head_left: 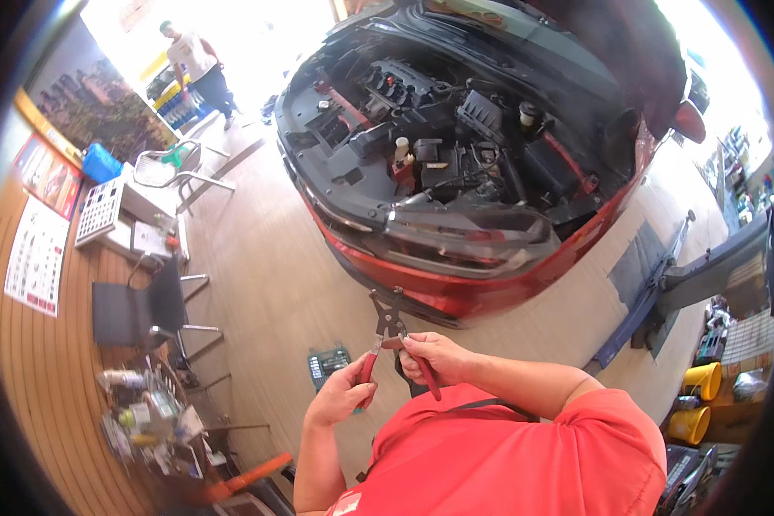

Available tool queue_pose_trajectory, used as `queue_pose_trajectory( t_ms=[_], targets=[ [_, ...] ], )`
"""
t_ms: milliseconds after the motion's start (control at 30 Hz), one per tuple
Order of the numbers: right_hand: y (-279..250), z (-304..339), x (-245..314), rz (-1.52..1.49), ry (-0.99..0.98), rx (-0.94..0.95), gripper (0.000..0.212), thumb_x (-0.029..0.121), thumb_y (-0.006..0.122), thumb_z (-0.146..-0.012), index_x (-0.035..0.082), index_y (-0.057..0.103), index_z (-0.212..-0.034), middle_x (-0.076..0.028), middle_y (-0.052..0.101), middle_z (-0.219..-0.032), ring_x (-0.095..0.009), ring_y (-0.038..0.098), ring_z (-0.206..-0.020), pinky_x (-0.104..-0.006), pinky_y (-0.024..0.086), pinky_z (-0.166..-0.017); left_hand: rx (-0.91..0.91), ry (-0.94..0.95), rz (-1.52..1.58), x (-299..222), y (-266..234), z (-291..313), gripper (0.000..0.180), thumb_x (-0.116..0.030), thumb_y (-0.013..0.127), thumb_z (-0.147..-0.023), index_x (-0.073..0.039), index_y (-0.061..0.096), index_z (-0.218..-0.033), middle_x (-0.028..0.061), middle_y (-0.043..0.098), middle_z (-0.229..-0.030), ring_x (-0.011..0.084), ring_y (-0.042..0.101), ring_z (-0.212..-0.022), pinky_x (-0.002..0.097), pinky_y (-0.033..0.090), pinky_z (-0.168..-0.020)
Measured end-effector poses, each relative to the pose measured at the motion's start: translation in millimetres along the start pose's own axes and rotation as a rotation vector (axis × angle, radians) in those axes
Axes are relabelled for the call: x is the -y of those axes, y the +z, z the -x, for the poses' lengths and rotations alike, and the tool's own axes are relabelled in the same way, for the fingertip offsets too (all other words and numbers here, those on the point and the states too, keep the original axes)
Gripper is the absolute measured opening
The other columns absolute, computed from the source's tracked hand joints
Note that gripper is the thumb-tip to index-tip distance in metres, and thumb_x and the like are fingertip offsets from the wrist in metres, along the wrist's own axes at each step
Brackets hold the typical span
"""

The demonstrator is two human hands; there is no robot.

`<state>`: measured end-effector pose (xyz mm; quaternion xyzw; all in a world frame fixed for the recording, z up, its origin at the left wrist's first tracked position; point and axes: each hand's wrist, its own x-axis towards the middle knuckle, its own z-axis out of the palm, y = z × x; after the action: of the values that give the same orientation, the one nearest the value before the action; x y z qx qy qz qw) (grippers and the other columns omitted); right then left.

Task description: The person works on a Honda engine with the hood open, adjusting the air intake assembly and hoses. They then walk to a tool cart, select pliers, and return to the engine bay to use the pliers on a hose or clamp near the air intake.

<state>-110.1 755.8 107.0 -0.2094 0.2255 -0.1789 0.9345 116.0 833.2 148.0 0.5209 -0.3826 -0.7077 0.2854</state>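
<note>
In front of my chest I hold a pair of pliers [390,320] with dark jaws and red handles. The jaws point up and away from me, their tips spread apart, and nothing is between them. My left hand [346,389] is closed round the left red handle. My right hand [434,357] grips the tool near its pivot and the right handle, whose end sticks out below the fingers. Beyond the pliers stands a red car [490,292] with its hood up. Its engine bay [430,138] shows a dark engine cover, reservoirs and hoses.
On the floor left of the pliers lies an open green tool case [325,368]. A cluttered bench [159,413], a black chair [125,314] and a metal-framed chair [176,168] line the left. Another person [196,64] is at the far left. A lift arm [654,292] and yellow buckets [703,381] are at right.
</note>
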Motion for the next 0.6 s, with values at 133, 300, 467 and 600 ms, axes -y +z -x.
queue_pose_trajectory(
  t_ms=[133,300,467,600],
  targets=[
    [-1,-95,57,-0.070,-0.004,-0.061,0.038,0.031,0.037,-0.107,0.007,0.049,-0.134,0.000,0.042,-0.068,-0.011,0.038,-0.057,-0.0247,0.033,-0.049,-0.099,-0.069,0.100,-43,-67,-59,0.054,0.002,0.052,-0.091,-0.005,0.043,-0.144,-0.0027,0.050,-0.071,0.0066,0.047,-0.057,0.0224,0.039,-0.051],
    [11,-191,110,-0.133,-0.037,-0.087,0.033,0.030,0.038,-0.106,0.008,0.053,-0.126,0.002,0.040,-0.065,-0.009,0.037,-0.055,-0.0235,0.033,-0.047,-0.286,0.030,-0.035,-83,-141,-109,0.040,-0.008,0.047,-0.097,-0.002,0.050,-0.136,-0.0043,0.049,-0.068,0.0046,0.045,-0.055,0.0203,0.037,-0.049],
    [17,-251,159,-0.194,-0.171,-0.155,0.030,0.032,0.043,-0.105,0.007,0.058,-0.110,0.001,0.043,-0.064,-0.009,0.039,-0.054,-0.0229,0.034,-0.047,-0.326,0.093,-0.076,-119,-197,-170,0.038,-0.009,0.046,-0.098,-0.001,0.050,-0.135,-0.0051,0.047,-0.068,0.0036,0.044,-0.055,0.0199,0.037,-0.050],
    [7,-297,190,-0.200,-0.299,-0.260,0.036,0.034,0.046,-0.104,0.010,0.043,-0.077,-0.001,0.044,-0.063,-0.011,0.042,-0.053,-0.0236,0.035,-0.047,-0.203,0.090,-0.099,-147,-241,-230,0.036,-0.010,0.045,-0.099,-0.002,0.050,-0.134,-0.0055,0.046,-0.065,0.0035,0.042,-0.051,0.0195,0.034,-0.046]
  ],
)
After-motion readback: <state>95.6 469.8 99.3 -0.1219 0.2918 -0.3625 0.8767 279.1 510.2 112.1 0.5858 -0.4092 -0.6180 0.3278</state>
